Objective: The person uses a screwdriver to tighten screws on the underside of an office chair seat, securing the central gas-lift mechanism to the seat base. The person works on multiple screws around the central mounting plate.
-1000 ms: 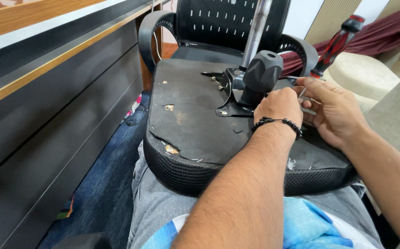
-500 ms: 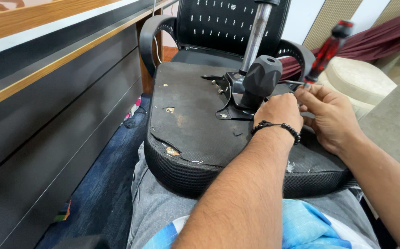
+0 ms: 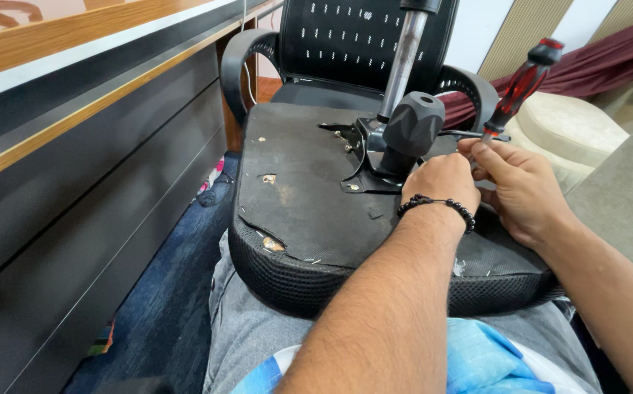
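An upturned black office-chair seat with torn fabric underside (image 3: 309, 197) lies across the person's lap, where the right hand (image 3: 524, 186) has its grip clamped on a red-and-black-handled screwdriver (image 3: 517, 91) beside the metal mounting plate (image 3: 367, 157), and the left hand (image 3: 440, 182) rests curled there, its grip's state hidden.

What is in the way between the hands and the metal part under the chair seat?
Nothing visible. The left hand rests against the metal plate beside the dark grey knob. The right hand holds the red and black screwdriver, whose tip is hidden behind the fingers.
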